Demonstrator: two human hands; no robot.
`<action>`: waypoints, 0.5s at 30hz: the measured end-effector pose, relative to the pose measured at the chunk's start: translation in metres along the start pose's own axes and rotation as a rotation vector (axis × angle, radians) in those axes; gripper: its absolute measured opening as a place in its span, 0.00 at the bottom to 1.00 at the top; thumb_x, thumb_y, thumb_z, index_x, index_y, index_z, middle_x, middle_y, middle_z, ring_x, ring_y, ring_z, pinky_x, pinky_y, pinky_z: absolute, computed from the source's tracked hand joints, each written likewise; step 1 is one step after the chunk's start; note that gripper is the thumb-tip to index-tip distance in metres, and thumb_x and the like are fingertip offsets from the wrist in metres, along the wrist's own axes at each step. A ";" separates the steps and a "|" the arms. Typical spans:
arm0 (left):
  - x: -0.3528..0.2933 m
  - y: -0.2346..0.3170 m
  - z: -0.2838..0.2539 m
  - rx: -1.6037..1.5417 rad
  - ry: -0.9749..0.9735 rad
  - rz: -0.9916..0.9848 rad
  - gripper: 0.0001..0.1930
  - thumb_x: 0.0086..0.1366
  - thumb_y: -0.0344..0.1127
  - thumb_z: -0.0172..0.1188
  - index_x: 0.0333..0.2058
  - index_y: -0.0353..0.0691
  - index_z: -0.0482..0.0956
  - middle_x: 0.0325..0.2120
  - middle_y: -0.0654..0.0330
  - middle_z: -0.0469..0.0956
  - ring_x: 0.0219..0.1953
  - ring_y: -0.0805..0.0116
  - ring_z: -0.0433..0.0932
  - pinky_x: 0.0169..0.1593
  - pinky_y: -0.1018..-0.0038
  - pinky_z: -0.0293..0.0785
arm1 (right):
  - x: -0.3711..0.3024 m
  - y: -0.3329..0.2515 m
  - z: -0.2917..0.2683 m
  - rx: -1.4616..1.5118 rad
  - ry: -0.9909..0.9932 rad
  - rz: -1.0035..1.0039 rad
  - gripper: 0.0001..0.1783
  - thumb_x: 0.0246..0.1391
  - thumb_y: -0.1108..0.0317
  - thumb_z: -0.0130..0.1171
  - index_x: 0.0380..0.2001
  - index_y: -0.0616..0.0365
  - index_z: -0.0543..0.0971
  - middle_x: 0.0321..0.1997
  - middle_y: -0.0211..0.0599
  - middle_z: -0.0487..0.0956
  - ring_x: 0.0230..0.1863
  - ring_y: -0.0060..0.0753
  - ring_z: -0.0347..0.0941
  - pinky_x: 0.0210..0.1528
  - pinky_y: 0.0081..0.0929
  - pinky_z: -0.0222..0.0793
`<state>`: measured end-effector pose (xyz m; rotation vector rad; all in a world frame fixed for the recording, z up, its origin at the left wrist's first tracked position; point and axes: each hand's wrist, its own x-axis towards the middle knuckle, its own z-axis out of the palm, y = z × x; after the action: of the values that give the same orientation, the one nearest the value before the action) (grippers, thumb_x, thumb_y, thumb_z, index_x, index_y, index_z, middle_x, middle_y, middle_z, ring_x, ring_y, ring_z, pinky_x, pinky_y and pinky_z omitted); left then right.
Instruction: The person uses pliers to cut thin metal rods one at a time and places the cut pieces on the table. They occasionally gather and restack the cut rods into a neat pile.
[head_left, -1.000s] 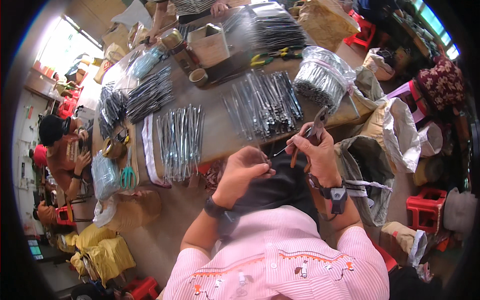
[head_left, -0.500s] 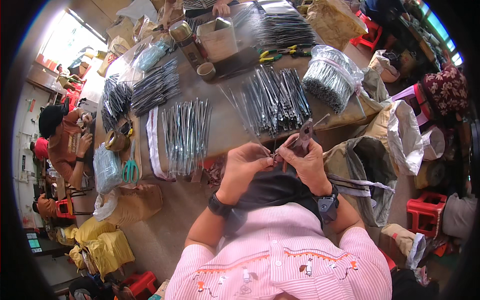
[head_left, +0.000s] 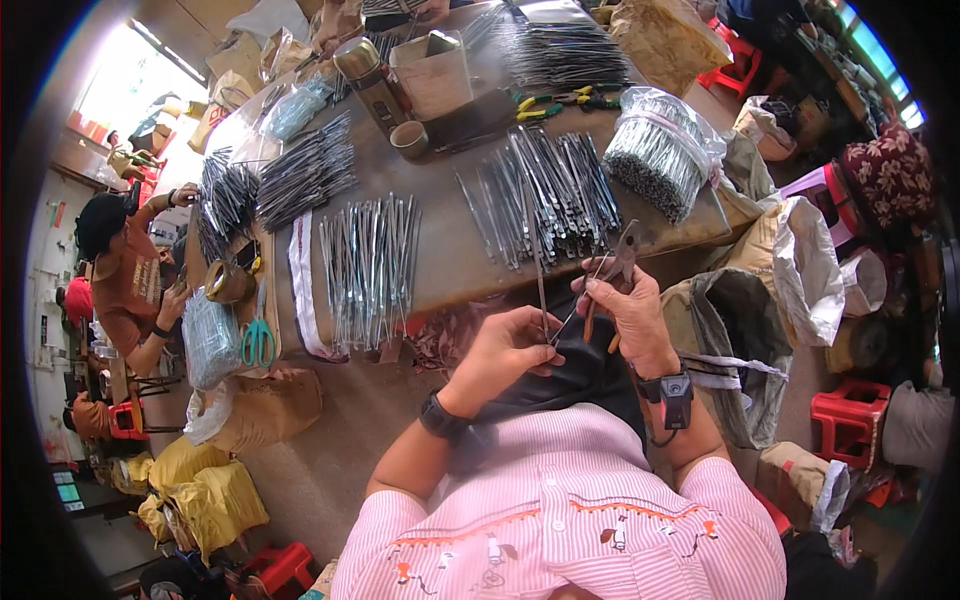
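Above my lap, my left hand (head_left: 508, 352) pinches a thin flat metal strip (head_left: 541, 290) that stands up from its fingertips toward the table. My right hand (head_left: 628, 312) is closed around a pair of pliers (head_left: 624, 262); their metal head points up and away, and the orange-brown handles hang below the fingers. A thin bent wire (head_left: 570, 322) slants from the right fingers to the left fingertips; which hand grips it is unclear. Just beyond my hands, a row of metal strips (head_left: 560, 190) lies on the table (head_left: 450, 225), with another row (head_left: 372, 270) to its left.
A bagged wire bundle (head_left: 655, 155) lies at the table's right edge. Farther back are a thermos (head_left: 372, 85), a plastic bin (head_left: 430, 75), a cup (head_left: 409, 139) and more pliers (head_left: 540, 107). Teal scissors (head_left: 258, 340) lie left. A co-worker (head_left: 130, 265) sits far left; open sacks (head_left: 740, 350) stand right.
My hands have moved apart, the right one shifting right with the pliers. The strip now stands upright from my left fingers. The co-worker at left has reached an arm toward the table.
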<state>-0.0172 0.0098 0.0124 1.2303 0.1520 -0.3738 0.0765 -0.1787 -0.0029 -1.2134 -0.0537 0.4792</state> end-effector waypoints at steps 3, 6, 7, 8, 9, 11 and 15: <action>0.001 0.006 0.001 -0.029 -0.039 -0.024 0.14 0.60 0.21 0.58 0.46 0.30 0.73 0.33 0.60 0.77 0.35 0.70 0.83 0.31 0.81 0.78 | 0.001 0.001 -0.003 0.007 -0.057 0.028 0.14 0.57 0.74 0.59 0.47 0.65 0.75 0.36 0.44 0.81 0.29 0.28 0.78 0.33 0.22 0.76; -0.001 0.010 0.000 -0.042 -0.057 -0.038 0.16 0.60 0.22 0.58 0.47 0.31 0.71 0.34 0.59 0.77 0.35 0.69 0.83 0.30 0.81 0.77 | 0.002 0.001 -0.002 0.082 -0.075 0.057 0.15 0.58 0.73 0.60 0.48 0.66 0.75 0.36 0.44 0.81 0.29 0.27 0.78 0.33 0.21 0.75; -0.001 0.011 -0.001 -0.041 -0.057 -0.048 0.16 0.60 0.22 0.59 0.48 0.31 0.71 0.34 0.59 0.77 0.34 0.69 0.83 0.29 0.82 0.77 | 0.002 0.001 0.000 0.080 -0.067 0.055 0.15 0.57 0.73 0.60 0.48 0.65 0.75 0.36 0.43 0.81 0.29 0.27 0.78 0.32 0.21 0.75; -0.001 0.012 -0.002 -0.052 -0.069 -0.056 0.16 0.60 0.22 0.59 0.48 0.31 0.70 0.34 0.59 0.77 0.34 0.69 0.83 0.30 0.81 0.77 | 0.002 0.002 0.000 0.080 -0.062 0.052 0.15 0.57 0.73 0.60 0.47 0.65 0.75 0.35 0.43 0.81 0.29 0.27 0.78 0.32 0.21 0.75; -0.002 0.012 -0.002 -0.062 -0.079 -0.068 0.17 0.60 0.22 0.59 0.48 0.31 0.70 0.34 0.58 0.76 0.34 0.69 0.83 0.30 0.81 0.77 | 0.003 0.003 0.001 0.088 -0.069 0.036 0.15 0.57 0.73 0.60 0.47 0.65 0.75 0.35 0.42 0.81 0.29 0.27 0.78 0.32 0.21 0.75; -0.002 0.013 -0.001 -0.099 -0.092 -0.055 0.17 0.60 0.22 0.58 0.49 0.32 0.69 0.35 0.58 0.76 0.34 0.68 0.82 0.33 0.80 0.77 | 0.004 0.006 0.002 0.085 -0.064 0.031 0.13 0.57 0.73 0.61 0.46 0.65 0.76 0.34 0.41 0.81 0.28 0.27 0.78 0.32 0.21 0.75; -0.002 0.011 0.008 -0.220 -0.053 0.009 0.16 0.63 0.26 0.57 0.49 0.33 0.69 0.36 0.59 0.76 0.37 0.69 0.80 0.39 0.77 0.77 | 0.004 0.013 0.004 0.088 -0.041 0.008 0.11 0.56 0.73 0.63 0.42 0.64 0.76 0.32 0.39 0.81 0.28 0.26 0.78 0.30 0.20 0.75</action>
<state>-0.0160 0.0057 0.0251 1.0030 0.1379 -0.3714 0.0749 -0.1707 -0.0138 -1.1176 -0.0621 0.5082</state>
